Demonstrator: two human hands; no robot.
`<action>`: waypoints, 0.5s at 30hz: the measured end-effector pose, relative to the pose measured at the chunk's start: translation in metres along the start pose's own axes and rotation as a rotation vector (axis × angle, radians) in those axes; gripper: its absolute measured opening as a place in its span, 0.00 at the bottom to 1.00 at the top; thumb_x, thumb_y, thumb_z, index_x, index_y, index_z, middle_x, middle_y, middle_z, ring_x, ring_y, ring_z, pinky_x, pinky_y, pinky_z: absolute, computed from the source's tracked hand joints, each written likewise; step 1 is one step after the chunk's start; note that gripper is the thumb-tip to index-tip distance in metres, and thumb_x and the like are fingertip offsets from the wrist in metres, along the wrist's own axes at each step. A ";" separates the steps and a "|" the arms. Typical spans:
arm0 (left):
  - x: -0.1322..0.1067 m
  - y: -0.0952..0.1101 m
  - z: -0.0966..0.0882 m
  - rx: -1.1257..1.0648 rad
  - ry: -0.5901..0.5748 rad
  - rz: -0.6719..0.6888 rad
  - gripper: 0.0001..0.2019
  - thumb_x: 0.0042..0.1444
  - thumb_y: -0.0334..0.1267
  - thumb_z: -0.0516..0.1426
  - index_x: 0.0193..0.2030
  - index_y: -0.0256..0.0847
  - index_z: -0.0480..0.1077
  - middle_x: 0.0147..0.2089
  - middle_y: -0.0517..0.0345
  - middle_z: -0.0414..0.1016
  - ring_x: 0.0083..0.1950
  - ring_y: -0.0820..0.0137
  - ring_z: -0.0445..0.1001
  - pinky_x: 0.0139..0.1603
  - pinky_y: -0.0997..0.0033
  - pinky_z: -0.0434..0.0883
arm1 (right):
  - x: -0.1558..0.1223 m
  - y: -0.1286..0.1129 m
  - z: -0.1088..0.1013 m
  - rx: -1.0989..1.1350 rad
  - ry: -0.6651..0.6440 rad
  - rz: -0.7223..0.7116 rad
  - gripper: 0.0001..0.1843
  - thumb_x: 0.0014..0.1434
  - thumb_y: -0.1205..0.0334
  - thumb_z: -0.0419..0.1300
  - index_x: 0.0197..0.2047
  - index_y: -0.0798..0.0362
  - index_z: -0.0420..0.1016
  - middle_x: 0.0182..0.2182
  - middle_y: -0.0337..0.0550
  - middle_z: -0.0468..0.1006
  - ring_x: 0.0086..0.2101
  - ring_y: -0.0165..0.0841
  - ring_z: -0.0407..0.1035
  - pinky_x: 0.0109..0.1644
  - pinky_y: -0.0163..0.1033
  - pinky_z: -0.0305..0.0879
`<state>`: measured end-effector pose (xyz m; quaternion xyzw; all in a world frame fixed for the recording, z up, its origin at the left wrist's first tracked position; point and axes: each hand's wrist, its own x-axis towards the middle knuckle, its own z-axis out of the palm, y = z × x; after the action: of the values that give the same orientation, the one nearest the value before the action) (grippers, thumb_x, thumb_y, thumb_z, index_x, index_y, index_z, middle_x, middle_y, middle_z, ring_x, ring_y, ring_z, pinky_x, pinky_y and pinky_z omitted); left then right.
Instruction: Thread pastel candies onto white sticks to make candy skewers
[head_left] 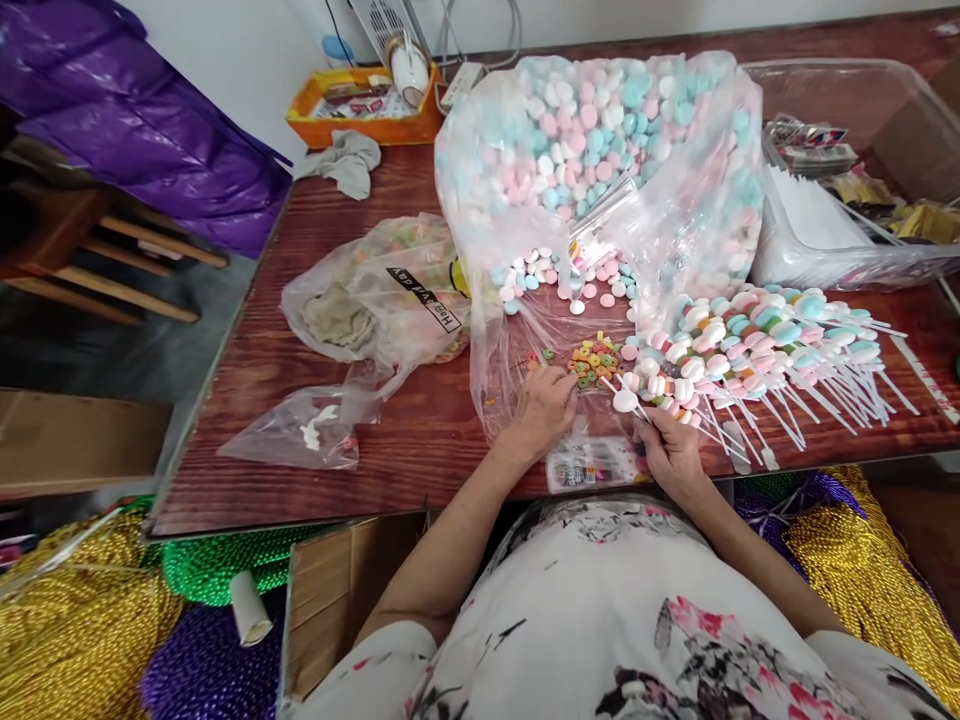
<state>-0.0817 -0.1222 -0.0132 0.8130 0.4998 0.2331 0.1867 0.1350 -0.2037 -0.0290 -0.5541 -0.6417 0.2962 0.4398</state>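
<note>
My right hand [671, 450] is closed on a white lollipop stick that carries a round white candy [625, 400] near its upper end. My left hand [547, 405] lies at the left edge of a small pile of colourful ring candies [592, 362], its fingers bent together at the rings. Whatever sits between those fingertips is hidden. Beyond the rings, round pastel candies [536, 268] spill from a large clear plastic bag [465, 180] full of pink, white and blue ones. To the right of my right hand, many candy lollipops [772, 345] are heaped with their sticks toward me.
A tied plastic bag [360, 290] lies left on the wooden table [225, 470]. A clear bin [795, 262] with packets and white sticks stands at right, an orange tray [360, 130] at back left. Flat printed packaging [592, 465] lies by the front edge; beads [75, 630] hang below.
</note>
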 end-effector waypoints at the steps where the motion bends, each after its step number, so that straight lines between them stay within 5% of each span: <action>1: 0.000 0.001 -0.002 -0.093 0.028 -0.023 0.11 0.58 0.32 0.55 0.42 0.40 0.78 0.44 0.48 0.79 0.46 0.61 0.75 0.51 0.57 0.69 | -0.001 -0.001 0.000 -0.005 -0.004 -0.004 0.11 0.67 0.60 0.52 0.34 0.50 0.72 0.24 0.37 0.71 0.27 0.31 0.64 0.33 0.36 0.62; 5: -0.002 0.011 -0.018 -0.728 0.205 -0.305 0.10 0.51 0.38 0.64 0.41 0.44 0.79 0.37 0.55 0.80 0.37 0.67 0.76 0.40 0.64 0.74 | -0.004 -0.010 -0.003 -0.022 -0.066 -0.021 0.10 0.66 0.61 0.52 0.35 0.50 0.72 0.23 0.36 0.70 0.25 0.30 0.64 0.31 0.36 0.61; 8: -0.008 0.022 -0.030 -1.154 0.199 -0.475 0.12 0.43 0.40 0.69 0.37 0.45 0.80 0.33 0.58 0.79 0.31 0.69 0.75 0.32 0.67 0.74 | -0.003 -0.022 -0.003 -0.009 -0.113 -0.083 0.09 0.66 0.63 0.52 0.41 0.50 0.74 0.23 0.36 0.71 0.23 0.30 0.63 0.29 0.36 0.60; 15: -0.021 0.026 -0.025 -1.251 0.390 -0.431 0.06 0.42 0.38 0.70 0.30 0.50 0.82 0.38 0.58 0.79 0.38 0.68 0.77 0.35 0.67 0.77 | 0.006 -0.046 -0.002 -0.081 -0.197 -0.162 0.13 0.66 0.66 0.51 0.47 0.50 0.76 0.25 0.39 0.75 0.24 0.31 0.64 0.29 0.37 0.59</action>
<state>-0.0849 -0.1501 0.0171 0.3784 0.4462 0.5773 0.5695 0.1159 -0.2077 0.0132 -0.4858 -0.7359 0.2867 0.3745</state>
